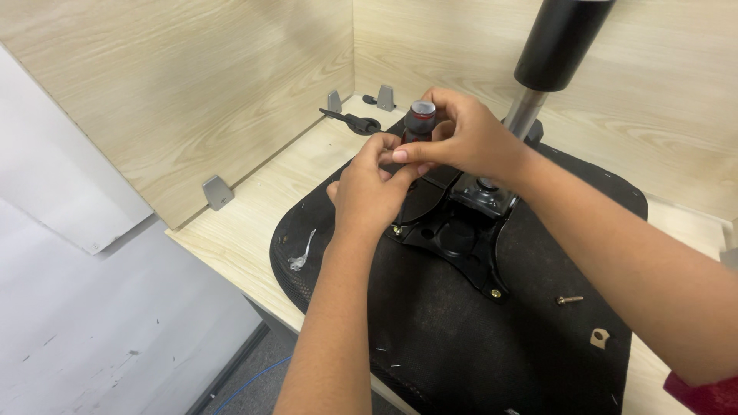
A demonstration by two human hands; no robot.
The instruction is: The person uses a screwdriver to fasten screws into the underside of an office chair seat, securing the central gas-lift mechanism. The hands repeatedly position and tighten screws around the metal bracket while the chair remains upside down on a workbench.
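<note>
Screwdriver (pixel 420 121) (black, red-ringed) between both hands' fingers (pixel 400 156)

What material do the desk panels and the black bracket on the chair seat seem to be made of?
Desk panels: probably laminated board, matte, with a pale printed-looking wood grain. Black bracket: likely painted or coated metal, with a slight sheen, pressed edges and brass-coloured screws.

seat underside (pixel 461 338): black
mounting plate (pixel 453 230): black
loose screw (pixel 570 300): brass
desk (pixel 254 223): pale woodgrain
screwdriver handle (pixel 420 121): black, red band
</note>
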